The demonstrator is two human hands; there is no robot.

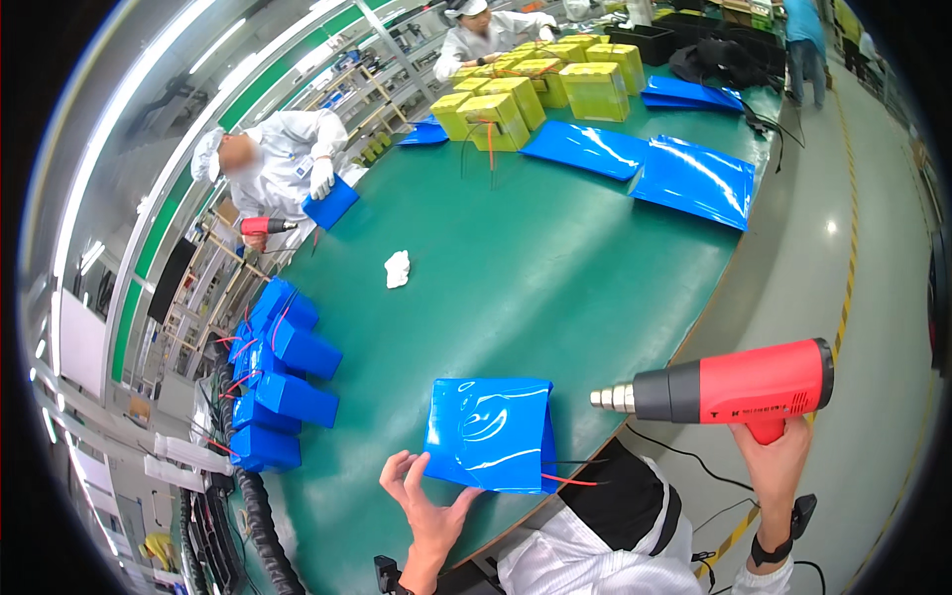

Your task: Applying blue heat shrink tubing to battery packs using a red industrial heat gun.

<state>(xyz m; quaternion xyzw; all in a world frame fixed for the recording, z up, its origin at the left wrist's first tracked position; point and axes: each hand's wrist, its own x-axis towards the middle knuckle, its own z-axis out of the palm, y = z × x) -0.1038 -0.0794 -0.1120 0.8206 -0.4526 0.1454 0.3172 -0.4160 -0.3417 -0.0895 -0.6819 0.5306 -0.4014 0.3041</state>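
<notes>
My right hand (pixel 775 464) is closed around the handle of a red and black heat gun (pixel 744 385). Its metal nozzle points left toward a battery pack in glossy blue film (pixel 488 431), with a gap between them. The film is wrinkled on top, and a red and a black wire come out at the pack's right side. My left hand (pixel 433 511) grips the pack's near left corner, fingertips at the left edge and thumb at the near edge. The pack rests on the green tabletop (pixel 397 347).
Several finished-looking blue packs (pixel 288 367) line the left edge. Farther off lie flat blue film sleeves (pixel 694 183) and yellow blocks (pixel 595 91). A crumpled white cloth (pixel 397 269) lies mid-table. A co-worker (pixel 283 159) at the left holds another heat gun (pixel 268 226) and blue pack (pixel 331 202); another person (pixel 481 35) stands behind the blocks.
</notes>
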